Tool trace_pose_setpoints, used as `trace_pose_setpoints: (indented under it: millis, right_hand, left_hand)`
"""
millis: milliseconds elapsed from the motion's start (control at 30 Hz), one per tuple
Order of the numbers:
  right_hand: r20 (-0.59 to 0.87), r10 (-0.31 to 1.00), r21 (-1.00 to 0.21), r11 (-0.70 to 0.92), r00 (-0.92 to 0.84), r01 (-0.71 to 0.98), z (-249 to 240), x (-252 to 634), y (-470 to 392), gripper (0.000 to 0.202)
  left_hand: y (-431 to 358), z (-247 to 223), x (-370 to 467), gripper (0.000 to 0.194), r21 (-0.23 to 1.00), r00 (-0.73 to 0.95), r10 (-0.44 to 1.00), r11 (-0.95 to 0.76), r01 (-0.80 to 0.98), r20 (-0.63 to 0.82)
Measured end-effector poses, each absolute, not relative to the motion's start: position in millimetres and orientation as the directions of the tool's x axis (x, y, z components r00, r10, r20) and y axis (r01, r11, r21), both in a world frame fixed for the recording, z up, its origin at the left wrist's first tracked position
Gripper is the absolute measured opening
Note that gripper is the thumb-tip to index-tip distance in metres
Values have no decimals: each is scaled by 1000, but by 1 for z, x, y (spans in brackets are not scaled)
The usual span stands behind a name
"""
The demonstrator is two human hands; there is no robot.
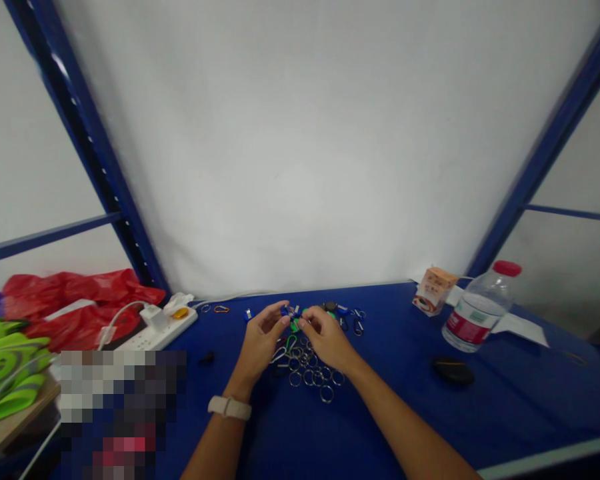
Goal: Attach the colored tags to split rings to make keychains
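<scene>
My left hand (266, 335), with a pale band (230, 407) on its wrist, pinches a small blue piece (286, 311) between thumb and fingers. Close beside it, my right hand (325, 335) has its fingertips pressed together at the same spot; what they grip is too small to make out. Below the hands, several metal rings (327, 394) lie in a loose group on the blue table (310, 443). Silver and green carabiners (279, 355) rest by the rings. Green, blue and black pieces lie partly hidden behind my right hand, with a dark carabiner (359, 327) to their right.
An orange carabiner (222, 309) and a power strip (155, 333) are at the left, near red plastic (80, 303). At the right stand a small box (434, 291) and a bottle (473, 319), with a black object (453, 371) in front.
</scene>
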State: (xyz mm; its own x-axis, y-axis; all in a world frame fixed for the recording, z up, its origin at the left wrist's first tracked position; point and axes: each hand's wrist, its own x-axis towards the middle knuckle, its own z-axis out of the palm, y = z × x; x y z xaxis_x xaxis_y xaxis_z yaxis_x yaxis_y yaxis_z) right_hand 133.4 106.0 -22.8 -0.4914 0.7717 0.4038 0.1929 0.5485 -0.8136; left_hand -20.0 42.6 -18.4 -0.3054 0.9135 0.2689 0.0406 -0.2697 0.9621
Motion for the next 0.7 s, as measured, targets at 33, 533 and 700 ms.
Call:
trace_pose_setpoints:
  millis: [33,533,700]
  right_hand:
    - [403,770,-811,551,-495,196,-22,134,106,15]
    - [321,719,-684,627,-617,374,-21,153,123,17]
    - [294,632,-444,755,-717,483,-17,158,118,15]
  left_hand:
    - [43,-19,-20,47,961,-315,909,-276,35,272]
    - [53,-29,-35,51,851,-588,792,-416,-319,166]
    - [52,-30,-29,50,857,-534,825,-402,-322,186]
